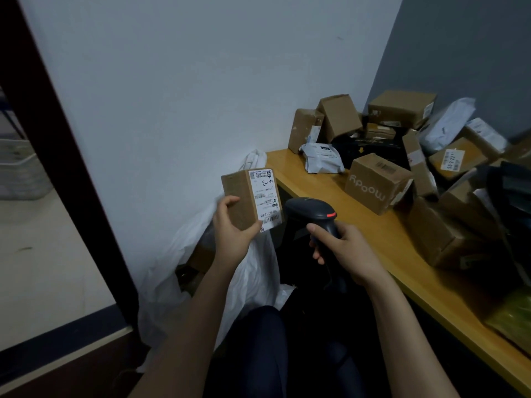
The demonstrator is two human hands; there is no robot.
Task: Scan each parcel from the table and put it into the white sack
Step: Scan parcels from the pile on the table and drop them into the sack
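left hand (232, 225) grips the small brown cardboard box (250, 198) label-out so the right hand's (349, 249) clutched black handheld scanner (313, 216) reads it

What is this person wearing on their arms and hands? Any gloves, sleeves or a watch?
Nothing that shows. The left hand and right hand are bare, with no gloves and no visible rings. Both forearms are uncovered down to the picture's lower edge: no sleeves, watch or wristband in view. The only clothing visible is dark trousers.
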